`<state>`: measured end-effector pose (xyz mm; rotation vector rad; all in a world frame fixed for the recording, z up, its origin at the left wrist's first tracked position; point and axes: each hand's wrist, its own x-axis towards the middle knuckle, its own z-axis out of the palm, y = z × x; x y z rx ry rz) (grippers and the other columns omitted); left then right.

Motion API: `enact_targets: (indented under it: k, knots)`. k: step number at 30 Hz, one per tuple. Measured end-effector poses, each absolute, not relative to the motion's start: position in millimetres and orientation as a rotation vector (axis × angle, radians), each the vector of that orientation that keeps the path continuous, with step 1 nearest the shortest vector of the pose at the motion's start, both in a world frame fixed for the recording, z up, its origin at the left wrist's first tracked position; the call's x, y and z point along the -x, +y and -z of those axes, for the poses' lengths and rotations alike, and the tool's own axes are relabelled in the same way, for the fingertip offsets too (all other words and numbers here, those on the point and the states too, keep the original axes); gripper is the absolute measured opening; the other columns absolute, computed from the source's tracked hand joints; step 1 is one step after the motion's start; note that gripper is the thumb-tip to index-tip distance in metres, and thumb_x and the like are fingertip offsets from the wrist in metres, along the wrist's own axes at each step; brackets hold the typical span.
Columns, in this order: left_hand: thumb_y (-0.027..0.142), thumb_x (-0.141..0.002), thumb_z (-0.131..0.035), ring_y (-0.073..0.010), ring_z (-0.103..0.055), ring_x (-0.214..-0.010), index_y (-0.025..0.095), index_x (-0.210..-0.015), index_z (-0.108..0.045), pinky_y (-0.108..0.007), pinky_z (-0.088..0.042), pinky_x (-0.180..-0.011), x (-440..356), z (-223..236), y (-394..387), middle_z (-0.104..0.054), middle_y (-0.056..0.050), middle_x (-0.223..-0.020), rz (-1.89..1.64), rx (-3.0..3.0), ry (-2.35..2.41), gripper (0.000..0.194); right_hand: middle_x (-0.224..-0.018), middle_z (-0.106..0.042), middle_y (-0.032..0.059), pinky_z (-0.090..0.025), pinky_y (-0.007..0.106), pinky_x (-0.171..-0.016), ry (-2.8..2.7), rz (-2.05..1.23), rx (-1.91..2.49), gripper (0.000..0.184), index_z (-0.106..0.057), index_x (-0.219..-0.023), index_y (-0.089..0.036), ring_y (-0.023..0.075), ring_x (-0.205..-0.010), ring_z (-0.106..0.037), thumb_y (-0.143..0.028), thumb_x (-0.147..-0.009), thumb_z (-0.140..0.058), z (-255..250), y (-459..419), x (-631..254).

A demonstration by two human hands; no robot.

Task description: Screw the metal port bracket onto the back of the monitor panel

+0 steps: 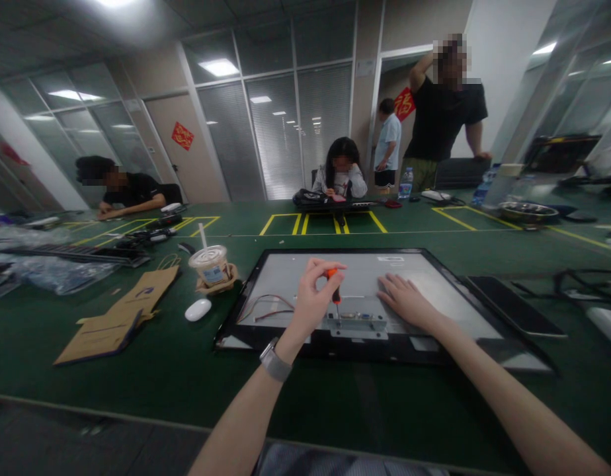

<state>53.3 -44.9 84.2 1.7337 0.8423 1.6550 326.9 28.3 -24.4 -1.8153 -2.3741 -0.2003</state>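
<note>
A screwdriver [336, 291] with an orange and black handle stands upright in my left hand [316, 292], pinched between thumb and fingers near its top. Its shaft points down at a metal bracket [359, 324] with connector ports; whether the tip sits on a screw is too small to tell. That bracket is on the back of a flat display panel [280, 284] with a black frame, lying on the table. My right hand [407, 301] rests flat on the panel's silver back, fingers stretched out. Thin coloured wires [266, 301] run across the panel left of my left hand.
Left of the panel are a white mouse [198, 309], a lidded drink cup [209, 264] with a straw, and a brown paper bag [122, 314]. A dark flat slab [514, 304] lies to the right. Several people sit or stand beyond the green table [176, 383].
</note>
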Motion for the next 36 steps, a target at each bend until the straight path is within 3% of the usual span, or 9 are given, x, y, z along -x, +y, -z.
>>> enact_targets:
  k: [4, 7, 11, 18, 21, 25, 28, 31, 36]
  knots:
    - [0.034, -0.099, -0.051, -0.0199, -0.063, -0.103, 0.017, -0.101, -0.077, -0.033, -0.049, -0.094, -52.6, -88.3, -48.0, -0.067, -0.01, -0.106, -1.583, -1.72, 0.72, 0.031, -0.156, -0.047, 0.0189, -0.033, 0.055, -0.116, -2.376, 0.196, 1.829, 0.057, -0.05, -0.148, -0.017, 0.0351, -0.145, -0.041, -0.045, -0.102, -0.03, 24.0, 27.7, -326.4]
    - [0.035, -0.096, -0.058, -0.0175, -0.066, -0.087, 0.017, -0.106, -0.075, -0.032, -0.053, -0.083, -53.0, -86.5, -46.2, -0.069, -0.007, -0.09, -1.545, -1.659, 0.696, 0.027, -0.156, -0.047, 0.0194, -0.033, 0.056, -0.115, -2.376, 0.187, 1.817, 0.058, -0.05, -0.148, -0.017, 0.0358, -0.144, -0.041, -0.046, -0.102, -0.029, 25.3, 28.2, -327.1]
    - [0.032, -0.088, -0.069, -0.0129, -0.06, -0.075, 0.019, -0.093, -0.076, -0.025, -0.051, -0.07, -54.5, -83.0, -43.5, -0.063, -0.004, -0.089, -1.633, -1.677, 0.776, 0.016, -0.155, -0.048, 0.0193, -0.035, 0.056, -0.114, -2.379, 0.203, 1.798, 0.058, -0.051, -0.147, -0.017, 0.0362, -0.143, -0.042, -0.046, -0.102, -0.029, 27.1, 29.3, -327.9]
    - [0.032, -0.099, -0.05, -0.02, -0.066, -0.101, 0.019, -0.112, -0.074, -0.035, -0.051, -0.095, -52.2, -83.9, -44.4, -0.071, -0.01, -0.111, -1.53, -1.694, 0.709, 0.03, -0.157, -0.046, 0.0185, -0.033, 0.053, -0.116, -2.374, 0.179, 1.838, 0.058, -0.049, -0.149, -0.017, 0.0347, -0.145, -0.041, -0.046, -0.103, -0.03, 23.1, 27.6, -327.2]
    - [0.032, -0.095, -0.06, -0.0181, -0.067, -0.091, 0.019, -0.114, -0.073, -0.033, -0.053, -0.087, -51.8, -81.5, -41.5, -0.072, -0.009, -0.1, -1.52, -1.66, 0.714, 0.026, -0.157, -0.045, 0.0187, -0.033, 0.052, -0.116, -2.392, 0.168, 1.843, 0.059, -0.049, -0.15, -0.016, 0.0348, -0.145, -0.04, -0.046, -0.103, -0.029, 21.2, 26.7, -326.7]
    - [0.032, -0.087, -0.071, -0.0143, -0.061, -0.08, 0.018, -0.097, -0.077, -0.028, -0.052, -0.079, -54.5, -80.8, -41.1, -0.064, -0.005, -0.093, -1.619, -1.697, 0.774, 0.018, -0.156, -0.047, 0.0193, -0.035, 0.056, -0.115, -2.38, 0.182, 1.82, 0.058, -0.05, -0.148, -0.017, 0.0359, -0.144, -0.041, -0.044, -0.102, -0.028, 22.5, 27.2, -326.5]
    - [0.035, -0.093, -0.062, -0.0154, -0.061, -0.081, 0.019, -0.1, -0.077, -0.029, -0.052, -0.078, -56.2, -83.9, -44.9, -0.064, -0.006, -0.094, -1.621, -1.714, 0.786, 0.022, -0.155, -0.048, 0.0181, -0.035, 0.056, -0.114, -2.365, 0.193, 1.81, 0.055, -0.052, -0.147, -0.02, 0.0356, -0.143, -0.042, -0.043, -0.101, -0.031, 24.4, 28.0, -326.6]
    - [0.032, -0.098, -0.051, -0.0189, -0.065, -0.096, 0.02, -0.109, -0.075, -0.033, -0.052, -0.09, -55.3, -85.3, -47.3, -0.07, -0.009, -0.107, -1.577, -1.711, 0.751, 0.029, -0.155, -0.049, 0.018, -0.034, 0.054, -0.115, -2.359, 0.197, 1.826, 0.055, -0.052, -0.147, -0.018, 0.0353, -0.144, -0.042, -0.044, -0.102, -0.033, 24.4, 28.1, -326.7]
    - [0.03, -0.093, -0.063, -0.0176, -0.068, -0.09, 0.02, -0.115, -0.072, -0.032, -0.054, -0.087, -53.2, -79.3, -42.3, -0.072, -0.008, -0.102, -1.553, -1.641, 0.742, 0.026, -0.156, -0.047, 0.0169, -0.033, 0.052, -0.116, -2.383, 0.198, 1.845, 0.058, -0.05, -0.149, -0.018, 0.0342, -0.145, -0.041, -0.046, -0.103, -0.03, 22.4, 27.2, -326.6]
